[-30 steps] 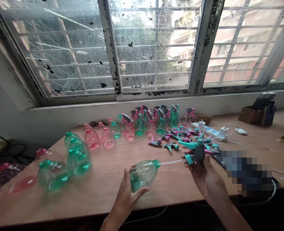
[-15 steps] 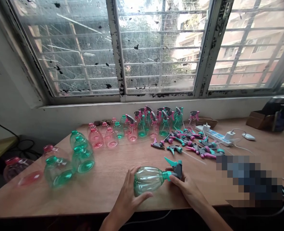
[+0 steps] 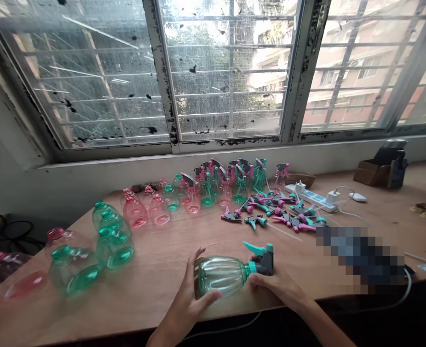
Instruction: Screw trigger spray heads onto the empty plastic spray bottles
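A clear green spray bottle [image 3: 220, 275] lies sideways above the front of the table, its base to the left. My left hand [image 3: 193, 289] is cupped round the base, thumb along the near side. At the neck, my right hand [image 3: 271, 284] is closed, its thumb against the green collar [image 3: 250, 268]. The bottle's grey sprayer head with a green trigger [image 3: 265, 258] sits on the neck, trigger upward. Most of my right fingers are hidden behind the head and bottle. Beyond lies a pile of loose pink, green and grey sprayer heads [image 3: 296, 221].
Headless green bottles [image 3: 115, 250] and pink bottles [image 3: 160, 212] stand on the left. Several bottles with sprayer heads [image 3: 224, 190] are grouped near the window wall. A power strip [image 3: 316, 197] with cables and a cardboard box [image 3: 372, 172] are at right. A blurred dark object [image 3: 361, 255] lies nearer.
The view has swung slightly right, shifting the table's contents leftward. My right hand has shifted lower round the neck. The sprayer head's trigger now points more squarely up and left.
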`<control>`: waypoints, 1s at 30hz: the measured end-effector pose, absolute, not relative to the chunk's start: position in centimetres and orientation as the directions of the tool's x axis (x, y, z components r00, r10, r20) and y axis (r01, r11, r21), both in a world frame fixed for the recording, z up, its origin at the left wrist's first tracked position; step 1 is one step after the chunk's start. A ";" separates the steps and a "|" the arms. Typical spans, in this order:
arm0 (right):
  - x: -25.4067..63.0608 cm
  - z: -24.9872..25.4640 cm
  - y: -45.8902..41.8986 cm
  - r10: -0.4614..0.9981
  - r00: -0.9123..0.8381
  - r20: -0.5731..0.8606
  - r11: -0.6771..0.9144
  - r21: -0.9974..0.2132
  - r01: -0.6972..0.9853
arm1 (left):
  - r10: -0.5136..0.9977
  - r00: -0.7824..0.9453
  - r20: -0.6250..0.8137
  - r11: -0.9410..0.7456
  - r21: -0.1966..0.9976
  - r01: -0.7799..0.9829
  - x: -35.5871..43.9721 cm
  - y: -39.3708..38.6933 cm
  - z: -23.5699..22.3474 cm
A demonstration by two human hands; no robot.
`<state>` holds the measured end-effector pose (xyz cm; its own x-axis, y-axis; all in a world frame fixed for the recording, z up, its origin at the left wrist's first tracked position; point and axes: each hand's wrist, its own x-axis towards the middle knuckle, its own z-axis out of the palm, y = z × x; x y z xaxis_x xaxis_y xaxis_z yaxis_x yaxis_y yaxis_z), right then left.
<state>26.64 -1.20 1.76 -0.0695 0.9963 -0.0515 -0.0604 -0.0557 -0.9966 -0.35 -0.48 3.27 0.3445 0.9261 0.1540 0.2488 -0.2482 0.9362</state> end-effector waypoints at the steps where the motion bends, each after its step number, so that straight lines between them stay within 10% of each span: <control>1: 26.6 1.5 -1.2 0.996 -0.072 -0.054 -0.061 -0.994 -0.095 | 0.917 0.371 0.147 -0.255 0.931 0.261 -0.4 -0.5 3.2; 30: 26.3 0.2 -0.4 0.993 -0.116 -0.005 -0.034 -0.968 -0.248 | 0.934 0.326 0.144 -0.253 0.913 0.319 -0.9 -0.4 2.4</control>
